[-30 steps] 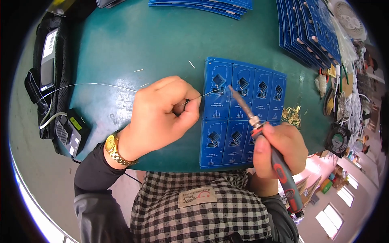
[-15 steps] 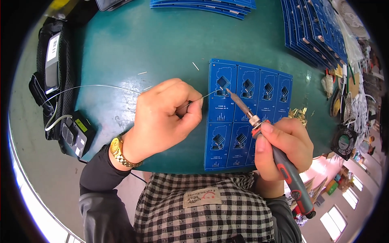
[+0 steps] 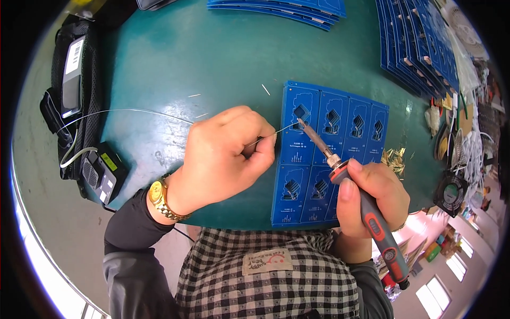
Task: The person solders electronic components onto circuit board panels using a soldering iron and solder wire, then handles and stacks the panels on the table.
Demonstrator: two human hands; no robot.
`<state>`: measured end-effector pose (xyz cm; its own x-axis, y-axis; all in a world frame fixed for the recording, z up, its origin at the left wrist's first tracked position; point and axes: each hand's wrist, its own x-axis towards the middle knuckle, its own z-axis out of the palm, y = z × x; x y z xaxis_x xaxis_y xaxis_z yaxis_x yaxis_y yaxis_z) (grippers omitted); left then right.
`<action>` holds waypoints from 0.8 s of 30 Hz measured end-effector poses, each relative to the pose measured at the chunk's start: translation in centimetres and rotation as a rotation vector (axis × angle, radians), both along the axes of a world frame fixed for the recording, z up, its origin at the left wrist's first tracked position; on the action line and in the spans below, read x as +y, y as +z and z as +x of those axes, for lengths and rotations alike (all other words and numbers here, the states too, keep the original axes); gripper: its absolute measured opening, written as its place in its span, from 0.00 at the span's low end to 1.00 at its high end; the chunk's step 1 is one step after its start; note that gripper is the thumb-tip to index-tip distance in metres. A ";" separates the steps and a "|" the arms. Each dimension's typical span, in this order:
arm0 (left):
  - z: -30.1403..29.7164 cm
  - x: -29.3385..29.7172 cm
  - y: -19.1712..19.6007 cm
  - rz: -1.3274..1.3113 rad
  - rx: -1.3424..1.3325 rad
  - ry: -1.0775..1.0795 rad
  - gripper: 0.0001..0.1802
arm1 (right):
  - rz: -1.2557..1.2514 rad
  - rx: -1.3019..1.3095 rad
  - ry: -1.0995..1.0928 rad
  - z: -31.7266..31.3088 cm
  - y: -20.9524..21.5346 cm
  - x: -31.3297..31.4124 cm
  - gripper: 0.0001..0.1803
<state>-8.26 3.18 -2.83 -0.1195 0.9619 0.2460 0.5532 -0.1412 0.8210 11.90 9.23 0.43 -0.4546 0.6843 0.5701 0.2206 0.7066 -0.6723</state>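
Observation:
My left hand pinches a thin strand of solder wire, which trails off behind it to the left. The strand's free end reaches the upper left section of a blue circuit board panel. In my right hand is a grey and red soldering iron, gripped like a pen. Its tip meets the board beside the wire's end, just below a dark diamond-shaped part. The panel lies flat on the green mat, divided into several like sections, some partly hidden by my right hand and the iron.
Stacks of blue boards stand at the far right, with more boards at the far edge. Brass-coloured pins lie right of the panel. A black fan, a black pouch and a small black device sit at the sides.
The whole view has shifted slightly, so the mat and board appear a little further right and down. Both hands keep their grips, with iron tip and wire still at the same board section.

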 end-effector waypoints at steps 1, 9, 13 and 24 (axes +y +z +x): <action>0.0 0.0 0.0 0.000 0.000 0.003 0.07 | 0.000 0.000 0.003 0.0 -0.1 -0.2 0.11; -0.2 -0.2 0.3 -0.047 -0.092 0.023 0.07 | 0.015 -0.012 -0.024 0.3 0.7 -0.3 0.10; -0.3 -0.1 0.4 -0.057 -0.084 0.014 0.07 | -0.115 0.204 -0.131 2.1 1.3 -0.2 0.17; -0.2 0.0 0.3 -0.075 -0.079 0.005 0.06 | -0.249 -0.014 0.092 0.9 1.9 2.0 0.11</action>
<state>-8.41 3.21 -2.49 -0.1404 0.9766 0.1628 0.4870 -0.0750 0.8702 12.81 11.27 2.29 -0.5282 0.7583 0.3821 0.1737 0.5369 -0.8255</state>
